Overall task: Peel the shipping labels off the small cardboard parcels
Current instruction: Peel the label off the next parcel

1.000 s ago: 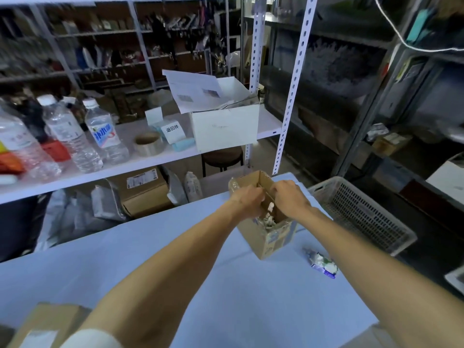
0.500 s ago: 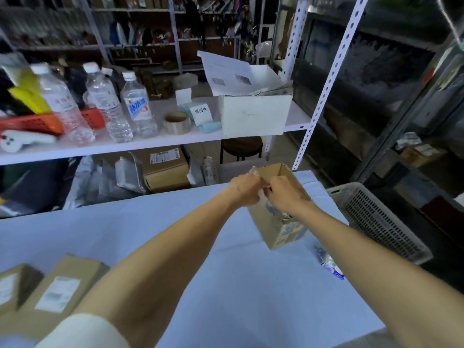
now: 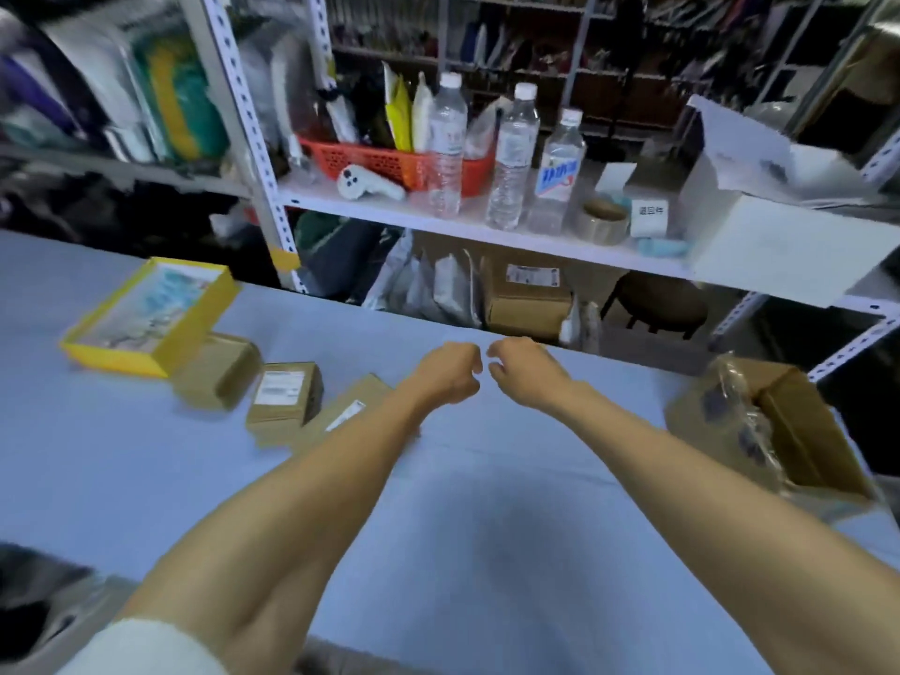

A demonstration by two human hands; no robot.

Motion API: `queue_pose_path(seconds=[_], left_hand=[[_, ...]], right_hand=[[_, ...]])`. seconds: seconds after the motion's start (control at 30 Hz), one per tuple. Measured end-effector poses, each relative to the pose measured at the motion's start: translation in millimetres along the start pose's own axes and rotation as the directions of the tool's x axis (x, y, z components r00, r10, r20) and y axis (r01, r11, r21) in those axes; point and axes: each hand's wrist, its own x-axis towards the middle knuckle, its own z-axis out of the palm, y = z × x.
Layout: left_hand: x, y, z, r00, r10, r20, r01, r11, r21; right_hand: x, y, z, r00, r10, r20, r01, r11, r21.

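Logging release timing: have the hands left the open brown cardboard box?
Yes. Left hand and right hand moved leftward off the open brown cardboard box, over the blue table.

The counter (image 3: 487, 552) is pale blue. The parcels (image 3: 285, 399) are brown with white labels. A yellow box (image 3: 151, 316) and a red basket (image 3: 389, 160) stand out.

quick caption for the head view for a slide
Left hand and right hand hover, fingers curled, over the blue table, labelled parcels at left, an opened box at right.
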Motion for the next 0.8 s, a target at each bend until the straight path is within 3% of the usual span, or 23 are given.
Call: queue_pose_path(seconds=[0.37,0.53,0.8], left_hand=[[-44.3,-198.7,-62.5,0.995,-0.087,0.054,0.085,0.995,0.048],[-47.6,-233.6,-72.5,0.988,-0.108,0.111,0.104,0.994,0.045],[-25.7,-248.9,-95.6,0.992,-0.115,0.057,0.112,0.992,0.056]], right_hand=[[46.2,-182.0,68.4,0.998,0.036,0.047,-0.037,0.999,0.018],[52.7,-208.2,81.0,0.992,0.069,0.109,-0.068,0.998,-0.006],[83.5,-210.0,78.3,0.985,0.127,0.121,-0.133,0.99,0.045]])
